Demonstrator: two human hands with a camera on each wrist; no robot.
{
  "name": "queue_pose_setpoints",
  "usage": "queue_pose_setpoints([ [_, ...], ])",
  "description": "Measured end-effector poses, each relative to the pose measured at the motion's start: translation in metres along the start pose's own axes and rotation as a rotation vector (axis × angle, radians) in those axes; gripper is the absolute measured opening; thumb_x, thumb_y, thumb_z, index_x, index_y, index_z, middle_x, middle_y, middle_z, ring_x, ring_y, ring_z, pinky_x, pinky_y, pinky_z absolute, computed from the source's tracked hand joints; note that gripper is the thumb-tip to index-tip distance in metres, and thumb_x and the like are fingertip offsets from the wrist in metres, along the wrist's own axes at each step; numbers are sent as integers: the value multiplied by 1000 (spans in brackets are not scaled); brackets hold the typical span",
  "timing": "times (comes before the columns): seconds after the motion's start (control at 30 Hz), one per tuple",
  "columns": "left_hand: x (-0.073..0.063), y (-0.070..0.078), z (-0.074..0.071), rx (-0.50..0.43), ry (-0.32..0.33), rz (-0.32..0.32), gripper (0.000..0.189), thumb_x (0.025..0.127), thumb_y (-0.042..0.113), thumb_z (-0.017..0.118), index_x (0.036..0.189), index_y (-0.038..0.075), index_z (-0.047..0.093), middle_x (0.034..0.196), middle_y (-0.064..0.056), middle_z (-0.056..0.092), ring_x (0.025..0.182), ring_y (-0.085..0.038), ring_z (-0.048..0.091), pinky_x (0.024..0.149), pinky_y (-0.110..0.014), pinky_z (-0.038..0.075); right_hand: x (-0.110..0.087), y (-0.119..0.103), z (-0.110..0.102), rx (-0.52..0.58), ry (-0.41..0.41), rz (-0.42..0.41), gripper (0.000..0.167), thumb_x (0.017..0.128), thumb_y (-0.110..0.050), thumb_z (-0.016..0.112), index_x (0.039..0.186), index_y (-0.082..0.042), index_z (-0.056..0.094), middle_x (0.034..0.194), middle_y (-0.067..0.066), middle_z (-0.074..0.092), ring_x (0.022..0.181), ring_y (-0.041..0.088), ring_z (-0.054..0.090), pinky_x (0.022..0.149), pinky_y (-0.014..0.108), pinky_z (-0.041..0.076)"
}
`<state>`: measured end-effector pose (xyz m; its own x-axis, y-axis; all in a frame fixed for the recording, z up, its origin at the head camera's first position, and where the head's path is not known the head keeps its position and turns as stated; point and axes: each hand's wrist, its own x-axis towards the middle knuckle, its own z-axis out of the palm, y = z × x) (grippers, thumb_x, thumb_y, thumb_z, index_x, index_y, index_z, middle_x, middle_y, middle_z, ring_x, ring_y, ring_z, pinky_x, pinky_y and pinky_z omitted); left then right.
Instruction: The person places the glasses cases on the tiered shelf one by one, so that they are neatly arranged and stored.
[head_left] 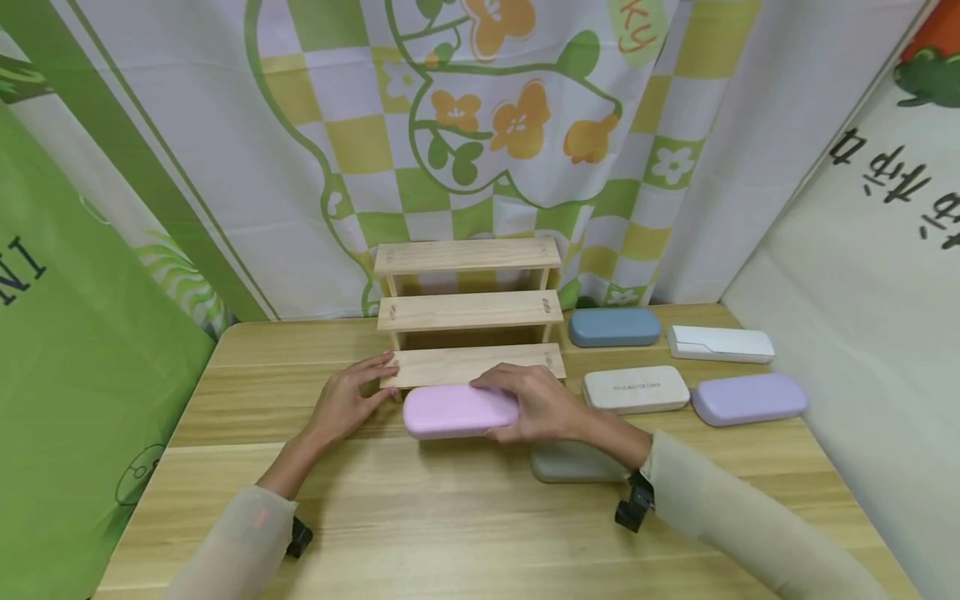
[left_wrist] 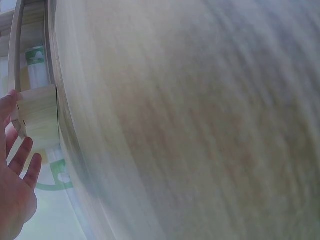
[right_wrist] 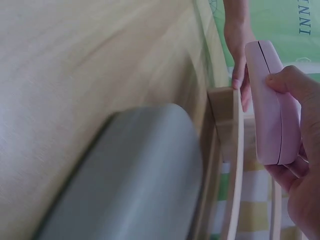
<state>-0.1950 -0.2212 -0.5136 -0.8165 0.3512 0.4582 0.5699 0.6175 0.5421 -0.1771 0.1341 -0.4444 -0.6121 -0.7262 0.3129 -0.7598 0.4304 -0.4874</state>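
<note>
My right hand [head_left: 536, 400] grips one end of a pink glasses case [head_left: 450, 410], raised just in front of the lowest step of a three-tier wooden stand [head_left: 472, 308]. In the right wrist view the closed pink case [right_wrist: 265, 95] shows its dark seam, with a fingertip on its side. My left hand [head_left: 348, 400] holds the left end of that lowest step between thumb and fingers. Its outer fingers [left_wrist: 31, 172] extend past the step's end in the left wrist view. Under the right forearm lies a grey-green glasses case [head_left: 573, 465], partly hidden.
Right of the stand, more cases lie on the wooden table [head_left: 420, 533]: blue [head_left: 615, 327], white [head_left: 720, 343], cream with print [head_left: 636, 389] and lavender [head_left: 750, 398]. A patterned curtain [head_left: 487, 125] hangs right behind the stand.
</note>
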Motion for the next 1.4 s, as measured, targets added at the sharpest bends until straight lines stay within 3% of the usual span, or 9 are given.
queue_pose_setpoints([
  [0.17, 0, 1, 0, 1, -2, -1, 38, 83, 7, 90, 119, 0, 78, 139, -19, 68, 125, -43, 67, 106, -59, 54, 8, 1, -12, -16, 0, 4, 65, 75, -29, 93, 134, -10, 72, 129, 6, 74, 111, 18, 72, 82, 26, 60],
  [0.6, 1, 1, 0, 2, -22, -25, 39, 83, 5, 90, 119, -1, 78, 140, -20, 67, 125, -44, 67, 105, -59, 55, 35, 12, -34, -66, 82, -80, 67, 72, -30, 93, 131, -6, 72, 125, 10, 76, 106, 24, 74, 78, 33, 63],
  [0.93, 0, 1, -1, 7, -35, -23, 36, 85, 5, 88, 119, -2, 77, 140, -21, 67, 126, -45, 66, 105, -59, 55, 56, 17, -49, -72, 123, -78, 67, 73, -30, 94, 131, -4, 72, 127, 13, 75, 111, 29, 74, 85, 39, 64],
  [1.2, 0, 2, -2, 9, -41, -17, 36, 87, 8, 88, 120, -2, 77, 141, -21, 67, 125, -44, 67, 104, -60, 55, 72, 25, -60, -40, 173, -43, 67, 73, -30, 95, 131, -4, 73, 122, 14, 77, 103, 28, 73, 78, 41, 62],
  [1.4, 0, 2, -1, 11, -27, 3, 38, 86, 9, 89, 121, -1, 78, 140, -20, 67, 125, -43, 67, 103, -58, 56, 84, 28, -69, -48, 172, -9, 69, 75, -32, 94, 134, -3, 71, 127, 15, 76, 109, 29, 73, 83, 42, 60],
])
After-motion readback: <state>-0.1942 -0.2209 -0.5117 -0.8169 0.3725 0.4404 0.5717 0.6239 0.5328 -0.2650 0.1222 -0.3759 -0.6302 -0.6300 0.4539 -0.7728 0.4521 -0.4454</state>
